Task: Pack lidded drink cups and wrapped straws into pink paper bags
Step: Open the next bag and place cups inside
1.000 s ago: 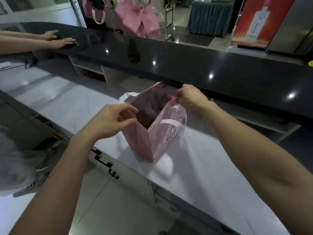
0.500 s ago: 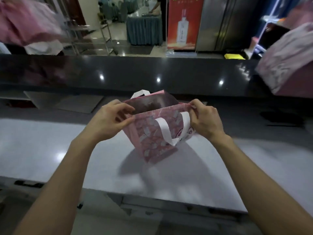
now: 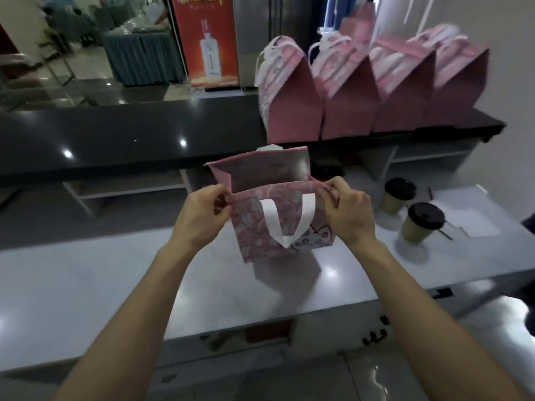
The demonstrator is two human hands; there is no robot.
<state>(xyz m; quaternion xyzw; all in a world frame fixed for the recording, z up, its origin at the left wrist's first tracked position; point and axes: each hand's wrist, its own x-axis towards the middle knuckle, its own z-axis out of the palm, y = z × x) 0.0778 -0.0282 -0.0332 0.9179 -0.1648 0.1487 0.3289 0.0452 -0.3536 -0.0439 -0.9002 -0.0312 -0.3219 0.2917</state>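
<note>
A pink paper bag [image 3: 278, 227] stands upright at the centre of the frame on a pale grey worktop [image 3: 86, 285], its mouth open and facing up. The long axis of the mouth runs left to right across the frame, and the printed broad face with a white ribbon handle [image 3: 285, 218] hanging in a loop faces the camera. The left hand [image 3: 199, 218] pinches the left end of the near rim between thumb and curled fingers; the right hand [image 3: 347, 211] pinches the right end of the same rim the same way. The far wall of the bag rises higher than the near one.

At the right of the frame two brown drink cups with black lids stand upright on the worktop, the farther cup [image 3: 398, 196] just behind and left of the nearer cup [image 3: 421, 222], both apart from the bag. In the upper right a row of closed pink bags [image 3: 373, 91] stands side by side on a dark raised counter [image 3: 115, 134]. A red poster [image 3: 207, 39] showing a white bottle stands in the upper centre.
</note>
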